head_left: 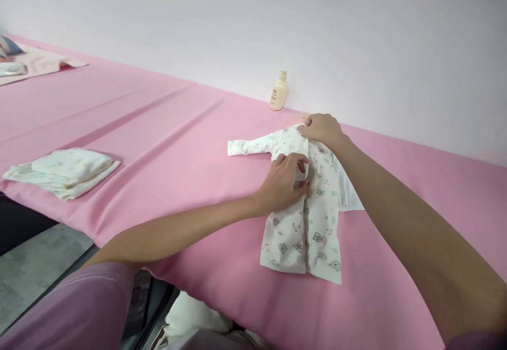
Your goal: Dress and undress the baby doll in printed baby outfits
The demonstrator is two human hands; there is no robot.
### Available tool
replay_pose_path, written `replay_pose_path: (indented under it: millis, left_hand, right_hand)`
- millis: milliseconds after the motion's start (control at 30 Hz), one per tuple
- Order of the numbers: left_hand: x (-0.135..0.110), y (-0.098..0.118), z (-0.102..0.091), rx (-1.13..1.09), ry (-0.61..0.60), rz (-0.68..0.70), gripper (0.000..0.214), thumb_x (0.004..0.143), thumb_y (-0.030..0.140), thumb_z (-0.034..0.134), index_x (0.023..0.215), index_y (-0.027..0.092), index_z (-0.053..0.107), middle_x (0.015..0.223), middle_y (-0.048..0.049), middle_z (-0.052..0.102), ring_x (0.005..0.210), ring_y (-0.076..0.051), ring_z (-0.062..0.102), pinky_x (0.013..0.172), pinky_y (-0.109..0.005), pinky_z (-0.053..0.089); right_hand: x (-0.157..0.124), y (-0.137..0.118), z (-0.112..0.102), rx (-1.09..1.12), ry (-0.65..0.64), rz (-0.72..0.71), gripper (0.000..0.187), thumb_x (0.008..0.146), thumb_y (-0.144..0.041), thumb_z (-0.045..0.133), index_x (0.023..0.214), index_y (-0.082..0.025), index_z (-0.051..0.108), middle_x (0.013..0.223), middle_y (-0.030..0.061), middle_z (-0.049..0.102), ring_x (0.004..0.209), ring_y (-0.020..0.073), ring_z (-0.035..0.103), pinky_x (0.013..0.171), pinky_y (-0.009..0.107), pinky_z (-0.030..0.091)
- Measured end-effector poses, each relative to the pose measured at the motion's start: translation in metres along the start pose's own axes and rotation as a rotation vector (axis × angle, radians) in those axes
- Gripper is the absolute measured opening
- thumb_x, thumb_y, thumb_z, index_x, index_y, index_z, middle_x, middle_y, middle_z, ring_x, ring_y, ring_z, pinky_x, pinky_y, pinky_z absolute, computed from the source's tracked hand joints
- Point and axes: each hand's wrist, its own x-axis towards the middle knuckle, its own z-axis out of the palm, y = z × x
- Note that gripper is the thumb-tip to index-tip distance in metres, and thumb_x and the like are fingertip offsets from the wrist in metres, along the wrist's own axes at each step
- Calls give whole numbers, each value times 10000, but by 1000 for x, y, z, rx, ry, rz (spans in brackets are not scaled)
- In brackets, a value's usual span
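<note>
Romper: one small printed romper [307, 218] lies flat on the pink desk [158, 144], front up, its snap placket running down the middle; one sleeve stretches out to the left of the body, the other is folded in at the right.
Left hand: the left hand [283, 181] rests on the chest of the romper, fingers curled and pinching a fold of cloth beside the placket.
Right hand: the right hand [321, 128] lies at the romper's neck end, fingers bent over the collar and pressing it to the desk; I cannot tell whether it pinches cloth or only pins it.
Doing it well: by my judgement, the collar wants holding steady while the pinched chest cloth is drawn smooth, so the placket stays straight and no crease gets trapped under the fold.
Bottle: one cream pump bottle [279, 92] stands upright beyond the romper, near the wall, well apart from both hands.
Folded pile: one stack of folded pale cloth [65, 171] sits far to the left of the romper, near the desk's front edge.
Far cloths: a few more cloths [24, 62] lie at the far left end, too distant to count.
</note>
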Motion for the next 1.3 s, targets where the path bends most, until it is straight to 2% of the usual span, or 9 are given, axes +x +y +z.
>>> replay_pose_path:
  millis: [100, 267, 467, 567, 700, 800, 900, 1133, 1300]
  left_hand:
    - [-10, -10, -11, 38, 32, 13, 422, 938, 188, 721, 1284, 250, 487, 1188, -78, 677, 1100, -278, 594, 988, -464, 541]
    - [-17, -24, -18, 28, 55, 97, 80, 1042, 238, 639, 1082, 232, 570, 1067, -62, 690, 1011, -237, 608, 919, -408, 546]
    - [-8, -22, -33, 18, -70, 181, 51, 1047, 257, 619, 1011, 232, 594, 990, -53, 714, 899, -213, 623, 876, -391, 534]
    - [22, -37, -45, 50, -5, 146, 153, 1102, 328, 530, 1004, 231, 598, 997, -56, 724, 907, -211, 614, 904, -389, 520]
    - [93, -77, -51, 213, 69, 10, 127, 1051, 301, 541, 1066, 210, 628, 1198, -107, 746, 1142, -271, 608, 1065, -430, 475]
    - [136, -103, -46, 212, -164, -250, 289, 1079, 425, 487, 1096, 189, 652, 1264, -145, 755, 1171, -299, 641, 1043, -429, 489]
    - [146, -115, -36, 153, -404, -309, 513, 1127, 566, 322, 1134, 191, 671, 1340, -155, 746, 1168, -295, 673, 1023, -410, 497]
    - [129, -119, -20, 353, -303, -84, 706, 1140, 621, 121, 1067, 193, 677, 970, -136, 758, 898, -298, 698, 854, -410, 505]
    - [110, -126, -31, 480, -240, 24, 681, 1143, 584, 135, 1414, 176, 608, 1234, -163, 764, 1111, -334, 682, 995, -470, 505]
  right_hand:
    - [5, 1, 6, 96, -6, -2, 175, 865, -373, 694, 814, -231, 606, 821, 49, 687, 761, 224, 585, 706, 339, 438]
    - [15, -2, 10, 158, 13, 26, 216, 855, -311, 701, 726, -230, 547, 777, 33, 635, 712, 188, 521, 689, 334, 410]
    - [11, 14, 6, 222, -3, 49, 184, 836, -315, 711, 732, -219, 593, 774, 33, 639, 746, 192, 554, 733, 334, 427]
    - [3, 23, 8, 292, 3, 48, 156, 824, -347, 742, 803, -216, 659, 883, 40, 702, 818, 204, 605, 757, 324, 448]
    - [-6, 30, 7, 426, -60, 106, 202, 829, -381, 756, 776, -212, 658, 776, 26, 672, 771, 198, 601, 708, 308, 448]
    - [-10, 31, 5, 482, -105, 123, 231, 840, -401, 757, 765, -212, 648, 710, 20, 640, 749, 198, 595, 690, 308, 441]
    - [-20, 39, 8, 488, 16, 115, 229, 871, -426, 732, 826, -215, 655, 833, 45, 710, 823, 217, 633, 755, 331, 469]
    - [-84, 131, 42, 357, 347, -48, 215, 945, -449, 630, 990, -239, 646, 1098, 125, 748, 1044, 318, 635, 1001, 491, 506]
    - [-130, 203, 60, 308, 222, 75, 452, 946, -572, 620, 1243, -236, 674, 1325, 164, 718, 1254, 401, 612, 1066, 579, 504]
